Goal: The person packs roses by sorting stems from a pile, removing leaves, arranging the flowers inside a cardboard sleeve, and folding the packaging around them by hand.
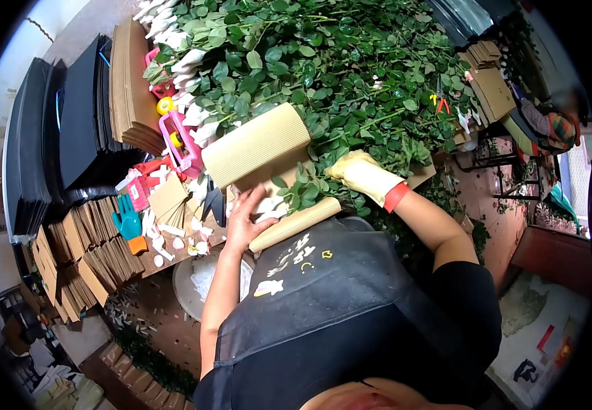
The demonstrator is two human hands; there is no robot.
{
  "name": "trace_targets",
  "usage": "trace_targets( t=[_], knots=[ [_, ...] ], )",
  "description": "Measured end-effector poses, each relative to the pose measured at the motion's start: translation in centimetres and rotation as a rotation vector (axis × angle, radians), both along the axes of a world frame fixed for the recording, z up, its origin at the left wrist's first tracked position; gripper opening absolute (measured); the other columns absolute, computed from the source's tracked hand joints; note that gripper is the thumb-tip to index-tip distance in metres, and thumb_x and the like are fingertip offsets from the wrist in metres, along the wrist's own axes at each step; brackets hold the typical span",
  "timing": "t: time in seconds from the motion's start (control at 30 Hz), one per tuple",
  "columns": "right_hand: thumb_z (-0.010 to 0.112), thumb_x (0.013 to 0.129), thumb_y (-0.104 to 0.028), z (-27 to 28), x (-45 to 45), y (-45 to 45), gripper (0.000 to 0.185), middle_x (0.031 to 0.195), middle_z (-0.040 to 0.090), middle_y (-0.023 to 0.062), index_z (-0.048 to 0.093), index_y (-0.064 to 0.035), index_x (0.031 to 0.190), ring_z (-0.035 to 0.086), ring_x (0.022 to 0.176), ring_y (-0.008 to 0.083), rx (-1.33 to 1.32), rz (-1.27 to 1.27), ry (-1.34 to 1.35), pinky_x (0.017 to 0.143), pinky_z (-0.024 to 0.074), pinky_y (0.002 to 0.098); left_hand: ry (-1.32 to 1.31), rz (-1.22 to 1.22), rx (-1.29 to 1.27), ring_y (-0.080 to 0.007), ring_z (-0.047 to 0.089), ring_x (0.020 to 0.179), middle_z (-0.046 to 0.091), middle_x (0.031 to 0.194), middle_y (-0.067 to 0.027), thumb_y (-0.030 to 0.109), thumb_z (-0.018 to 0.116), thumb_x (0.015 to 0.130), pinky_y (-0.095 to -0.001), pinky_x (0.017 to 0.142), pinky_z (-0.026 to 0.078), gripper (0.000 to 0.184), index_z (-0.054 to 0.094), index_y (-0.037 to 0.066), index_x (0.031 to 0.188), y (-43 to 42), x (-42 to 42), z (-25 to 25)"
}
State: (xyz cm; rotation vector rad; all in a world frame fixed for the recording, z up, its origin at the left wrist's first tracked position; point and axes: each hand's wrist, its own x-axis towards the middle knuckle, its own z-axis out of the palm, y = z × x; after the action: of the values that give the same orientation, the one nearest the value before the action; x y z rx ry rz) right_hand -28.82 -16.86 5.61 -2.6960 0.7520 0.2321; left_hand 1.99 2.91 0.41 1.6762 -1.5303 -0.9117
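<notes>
A sheet of corrugated cardboard (258, 145) lies curved on the table, its near edge rolled up (296, 224) against my apron. White-wrapped flower heads (268, 207) and leafy stems (304, 191) rest between its two raised sides. My bare left hand (246, 220) is beside the wrapped heads at the sheet's left end, fingers spread. My right hand (359, 172), in a pale yellow glove with a red cuff, is at the leafy stems right of the sheet. Its fingers are curled in among the leaves, and what they hold is hidden.
A large heap of leafy stems (350, 61) covers the table's far side. Pink tape dispensers (181, 145), a teal glove (126, 217) and cardboard stacks (84, 253) stand left. Red-handled pliers (441, 102) lie on the leaves. Another person (548, 126) is at the right. A bin (197, 283) stands below.
</notes>
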Motion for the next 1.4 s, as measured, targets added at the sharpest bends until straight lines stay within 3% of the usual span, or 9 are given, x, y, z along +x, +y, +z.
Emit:
trace_targets(
  t=[0.27, 0.4, 0.5, 0.67, 0.87, 0.97, 1.07, 1.1, 1.4],
  knots=[
    [0.066, 0.096, -0.024, 7.1, 3.7, -10.3, 0.029, 0.127, 0.073, 0.0146, 0.072, -0.0093, 0.120, 0.072, 0.110, 0.0313, -0.097, -0.519, -0.222, 0.098, 0.0570, 0.0422, -0.145, -0.089, -0.011, -0.0377, 0.052, 0.141, 0.074, 0.132, -0.0042, 0.028, 0.095, 0.070, -0.0514, 0.118, 0.040, 0.059, 0.077, 0.015, 0.124, -0.4, 0.0, 0.5],
    [0.069, 0.093, -0.026, -0.9, 6.1, -13.8, 0.030, 0.133, 0.068, 0.0097, 0.075, -0.0160, 0.120, 0.057, 0.136, 0.0289, -0.545, -0.440, 0.251, 0.121, 0.0360, 0.0467, -0.112, -0.136, 0.006, -0.0413, 0.053, 0.136, 0.075, 0.129, -0.0073, 0.031, 0.089, 0.079, -0.0507, 0.115, 0.043, 0.046, 0.078, 0.009, 0.118, -1.3, 0.3, 2.3],
    [0.071, 0.092, -0.026, -0.3, 4.4, -15.0, 0.024, 0.151, 0.061, 0.0112, 0.078, -0.0166, 0.113, 0.053, 0.143, 0.0289, -0.305, -0.410, 0.129, 0.125, 0.0325, 0.0457, -0.164, -0.101, -0.037, -0.0409, 0.057, 0.132, 0.077, 0.123, -0.0076, 0.027, 0.084, 0.086, -0.0501, 0.111, 0.045, 0.032, 0.078, 0.009, 0.112, -1.3, 0.2, 1.1],
    [0.071, 0.087, -0.001, 9.5, 1.6, -13.2, 0.018, 0.143, 0.066, 0.0066, 0.079, -0.0074, 0.103, 0.063, 0.128, 0.0311, -0.702, -0.464, -0.565, 0.117, 0.0464, 0.0433, -0.195, -0.063, -0.100, -0.0400, 0.058, 0.132, 0.078, 0.121, -0.0066, 0.021, 0.081, 0.088, -0.0492, 0.109, 0.047, 0.025, 0.078, 0.008, 0.109, -1.1, -0.5, 0.4],
    [0.066, 0.089, 0.005, 11.2, 1.1, -14.6, 0.020, 0.138, 0.068, 0.0132, 0.072, 0.0015, 0.108, 0.067, 0.123, 0.0368, -0.394, -0.502, -1.044, 0.104, 0.0560, 0.0406, -0.224, -0.020, -0.141, -0.0377, 0.060, 0.130, 0.077, 0.118, -0.0095, 0.021, 0.078, 0.090, -0.0482, 0.106, 0.048, 0.026, 0.077, 0.010, 0.114, -0.9, -1.2, 0.7],
    [0.070, 0.090, -0.001, 6.5, 0.5, -16.6, 0.020, 0.136, 0.070, 0.0122, 0.070, -0.0011, 0.109, 0.069, 0.116, 0.0349, -0.291, -0.437, -0.537, 0.100, 0.0569, 0.0411, -0.254, -0.089, -0.185, -0.0369, 0.061, 0.128, 0.077, 0.117, -0.0093, 0.022, 0.079, 0.089, -0.0485, 0.105, 0.049, 0.025, 0.078, 0.009, 0.110, -1.2, -0.5, 1.1],
    [0.070, 0.090, -0.004, 8.4, 2.5, -14.3, 0.020, 0.136, 0.070, 0.0127, 0.070, -0.0026, 0.110, 0.071, 0.109, 0.0346, -0.448, -0.391, -0.960, 0.095, 0.0581, 0.0413, -0.385, -0.112, -0.222, -0.0328, 0.065, 0.119, 0.078, 0.112, -0.0067, 0.024, 0.079, 0.089, -0.0450, 0.100, 0.050, 0.023, 0.079, 0.010, 0.107, -1.5, -0.3, 0.4],
    [0.070, 0.090, -0.003, 9.0, 3.3, -13.6, 0.018, 0.134, 0.070, 0.0139, 0.072, -0.0028, 0.108, 0.071, 0.107, 0.0358, -0.065, -0.455, -0.981, 0.091, 0.0593, 0.0419, -0.267, -0.093, -0.189, -0.0304, 0.067, 0.111, 0.078, 0.108, -0.0071, 0.024, 0.079, 0.089, -0.0436, 0.096, 0.051, 0.023, 0.079, 0.009, 0.107, -1.5, -0.4, -0.2],
    [0.069, 0.068, 0.017, 10.3, 5.8, -11.5, 0.043, 0.115, 0.074, 0.0170, 0.073, -0.0024, 0.106, 0.070, 0.094, 0.0360, -0.379, -0.079, -0.943, 0.081, 0.0594, 0.0426, -0.115, -0.073, -0.201, -0.0341, 0.068, 0.092, 0.069, 0.095, -0.0115, 0.017, 0.080, 0.088, -0.0431, 0.082, 0.055, 0.016, 0.074, 0.005, 0.096, -1.5, -0.5, -0.4]
  ],
)
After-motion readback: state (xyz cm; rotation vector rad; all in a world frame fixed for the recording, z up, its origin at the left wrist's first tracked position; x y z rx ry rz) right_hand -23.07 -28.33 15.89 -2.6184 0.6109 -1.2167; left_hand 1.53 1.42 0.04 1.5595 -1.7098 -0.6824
